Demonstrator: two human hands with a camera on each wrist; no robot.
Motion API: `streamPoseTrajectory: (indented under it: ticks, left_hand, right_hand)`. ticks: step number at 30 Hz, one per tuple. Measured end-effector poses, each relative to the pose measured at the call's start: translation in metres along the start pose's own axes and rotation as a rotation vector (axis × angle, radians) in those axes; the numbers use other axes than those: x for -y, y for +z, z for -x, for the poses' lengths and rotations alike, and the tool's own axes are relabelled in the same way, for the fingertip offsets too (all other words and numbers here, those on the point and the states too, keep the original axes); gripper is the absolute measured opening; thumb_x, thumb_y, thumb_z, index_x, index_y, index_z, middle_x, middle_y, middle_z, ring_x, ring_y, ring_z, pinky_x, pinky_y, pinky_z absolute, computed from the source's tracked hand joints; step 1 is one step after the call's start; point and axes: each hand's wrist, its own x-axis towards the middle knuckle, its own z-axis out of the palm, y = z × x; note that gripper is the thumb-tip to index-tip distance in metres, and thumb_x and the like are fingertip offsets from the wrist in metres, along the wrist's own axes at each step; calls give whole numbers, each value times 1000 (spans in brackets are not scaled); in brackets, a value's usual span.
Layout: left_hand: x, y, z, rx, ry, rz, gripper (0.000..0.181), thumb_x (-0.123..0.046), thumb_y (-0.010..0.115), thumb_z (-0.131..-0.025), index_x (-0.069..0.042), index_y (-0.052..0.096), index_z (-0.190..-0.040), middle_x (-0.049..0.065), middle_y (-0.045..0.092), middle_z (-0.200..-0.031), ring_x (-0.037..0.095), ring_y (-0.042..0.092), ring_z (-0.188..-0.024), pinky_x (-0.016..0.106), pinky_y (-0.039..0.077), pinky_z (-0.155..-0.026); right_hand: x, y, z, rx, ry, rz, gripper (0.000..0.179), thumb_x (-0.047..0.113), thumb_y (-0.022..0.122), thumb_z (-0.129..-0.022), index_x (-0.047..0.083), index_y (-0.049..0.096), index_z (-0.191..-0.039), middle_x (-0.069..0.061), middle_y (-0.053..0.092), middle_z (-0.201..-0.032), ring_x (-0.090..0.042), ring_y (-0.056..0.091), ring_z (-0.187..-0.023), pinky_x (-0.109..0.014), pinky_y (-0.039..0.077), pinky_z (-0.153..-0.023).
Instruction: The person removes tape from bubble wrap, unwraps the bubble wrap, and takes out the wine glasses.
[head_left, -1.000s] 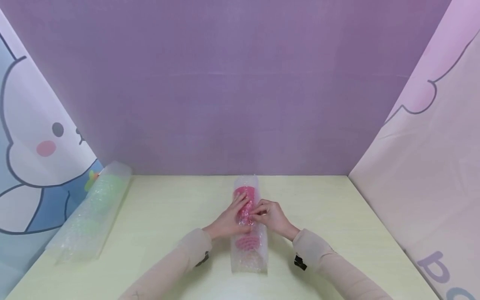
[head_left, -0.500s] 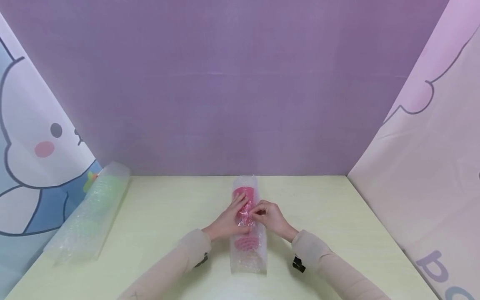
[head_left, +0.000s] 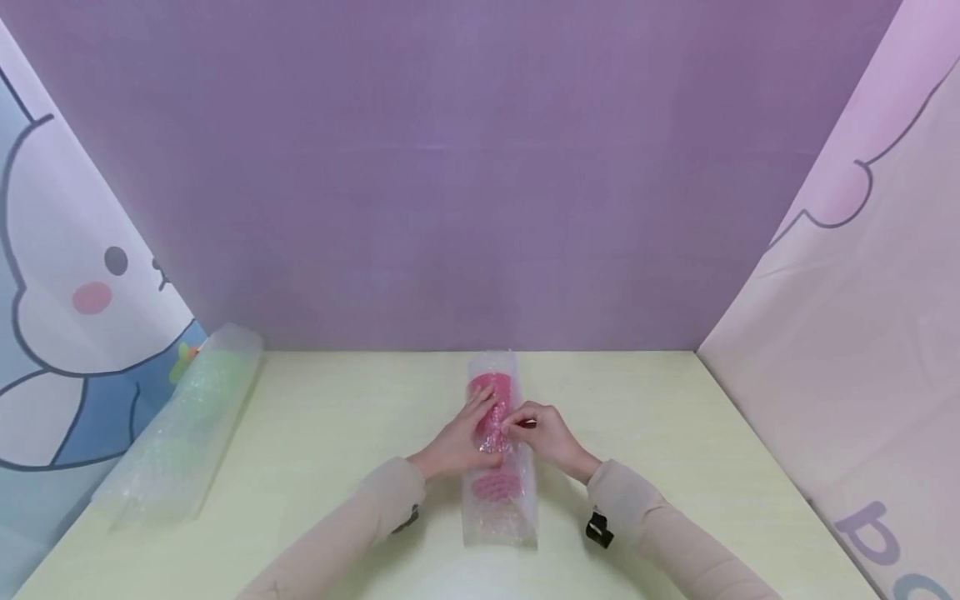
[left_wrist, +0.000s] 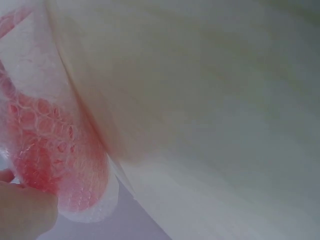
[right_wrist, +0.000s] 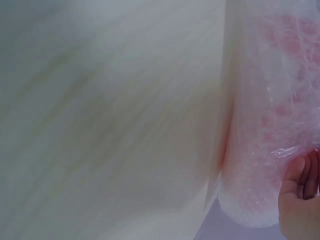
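Nearest to us, our beige left sleeve (head_left: 345, 525) and right sleeve (head_left: 693, 542) come in over the near edge of the pale table (head_left: 337, 400), with a small black object (head_left: 599, 530) under the right cuff. Between them lies a bubble-wrap roll (head_left: 501, 525), lengthwise on the middle of the table, its near end short of the near edge; through the clear layers we see its pink contents (head_left: 491, 439), blurred by the plastic. Our left hand (head_left: 453, 446) rests on the roll from the left, fingers stretched and parted over the pink, thumb set apart toward the near end, gripping nothing. From the other side our right hand (head_left: 551, 435) pinches a glossy bit of the wrap between thumb and fingertips, the remaining fingers curled inward; we cannot tell whether that bit is tape or wrap. Beyond our hands the roll runs on to the far edge. Along the left edge, reaching toward the far left corner, lies a second roll (head_left: 183, 433) with pale green contents (head_left: 213, 387), well apart from our hands. Behind the far edge rises a purple backdrop (head_left: 480, 167), flanked by a left drape (head_left: 45, 417) with a white cartoon figure and a pale right drape (head_left: 847, 350).
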Motion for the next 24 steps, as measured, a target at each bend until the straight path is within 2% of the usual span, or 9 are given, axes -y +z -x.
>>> streamPoseTrajectory:
  ticks: [5,8,12,15,24]
  left_hand:
    - [-1,1,-1,-5,-21,4,100,-34,74,-72,-17,12,-148,-8,1,-155,18,-1,-142,50,18,-112]
    - [-2,1,-2,-6,-31,1,101,-33,75,-72,-18,11,-149,-7,1,-155,18,-1,-142,50,18,-113]
    - [-2,1,-2,-7,-31,-2,101,-33,75,-72,-18,11,-149,-7,2,-156,18,-1,-142,50,18,-113]
    - [-2,2,-3,-9,-29,-5,101,-35,75,-72,-18,11,-149,-8,2,-155,18,-1,-142,50,18,-113]
    - [-1,3,0,-7,-38,-14,102,-35,75,-72,-19,9,-149,-7,1,-155,19,-1,-142,50,20,-112]
  right_hand:
    - [-2,-1,0,-1,25,-49,12,2,63,-83,-5,68,-90,-15,64,-90,-11,59,-84,-20,54,-78]
    - [9,-4,3,13,40,-68,13,0,61,-83,-8,67,-91,-19,64,-92,-16,60,-86,-23,54,-81]
    - [11,-5,3,19,60,-84,13,-2,60,-84,-10,66,-92,-21,63,-94,-20,59,-90,-24,53,-83]
    - [1,-4,1,13,79,-105,14,1,61,-84,-8,67,-93,-19,64,-95,-15,59,-90,-21,52,-83]
    - [0,-3,1,19,143,-161,17,6,61,-85,-5,67,-95,-13,65,-97,-10,56,-91,-22,49,-84]
